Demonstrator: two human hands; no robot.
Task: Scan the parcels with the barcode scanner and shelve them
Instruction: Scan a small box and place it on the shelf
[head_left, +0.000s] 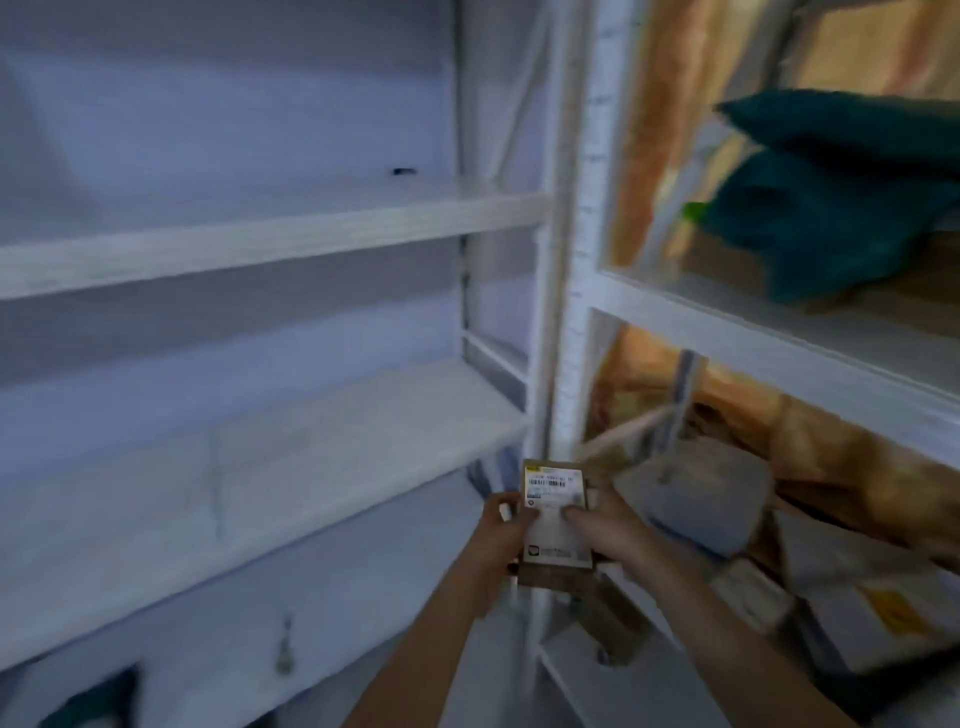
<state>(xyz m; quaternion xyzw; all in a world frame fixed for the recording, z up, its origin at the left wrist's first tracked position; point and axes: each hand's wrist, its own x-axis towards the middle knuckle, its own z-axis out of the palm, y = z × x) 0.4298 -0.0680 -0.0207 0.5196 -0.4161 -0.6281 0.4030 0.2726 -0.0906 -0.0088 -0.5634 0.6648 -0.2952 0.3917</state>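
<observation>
A small brown cardboard parcel (555, 525) with a white barcode label facing up is held low in the middle of the head view. My left hand (498, 540) grips its left edge and my right hand (605, 527) grips its right edge, thumb on the label. The parcel hovers in front of the upright post between two white shelving units. No barcode scanner is visible. The frame is blurred by motion.
White shelves (291, 441) stand at left, with bare boards. The right-hand rack (779, 332) holds teal soft packages (831, 208) above and a grey mailer (701, 499) with several brown and white parcels below.
</observation>
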